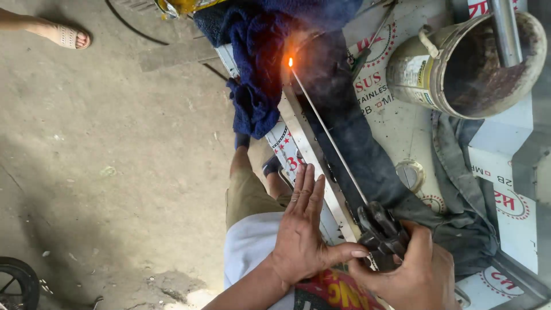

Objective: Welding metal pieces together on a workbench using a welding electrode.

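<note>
The right hand (422, 272) is closed around the dark electrode holder (381, 232), and its grip is firm on the handle part. From this holder a thin welding rod (327, 129) goes away from the person in a straight line, and its far tip glows orange (290, 62) with a little smoke around it. The glowing tip touches the far end of a long flat metal strip (313, 152), which lies along the edge of the tabletop (402, 123).

The left hand (301, 229) holds nothing. Its fingers are stretched out flat and together, standing just beside the near part of the metal strip, on the side away from the holder, and its thumb reaches toward the holder.

On the other side of the rod from the strip lies a dark grey cloth (367, 155), along the rod's length. A blue cloth (258, 69) is bunched next to the glowing tip. Farther from the strip, on the tabletop, stands a dirty metal bucket (459, 63). A small round lid (409, 174) lies between the bucket and the holder. Well apart from the strip, on the concrete floor (115, 172), a foot in a sandal (66, 35) of another person is visible.
</note>
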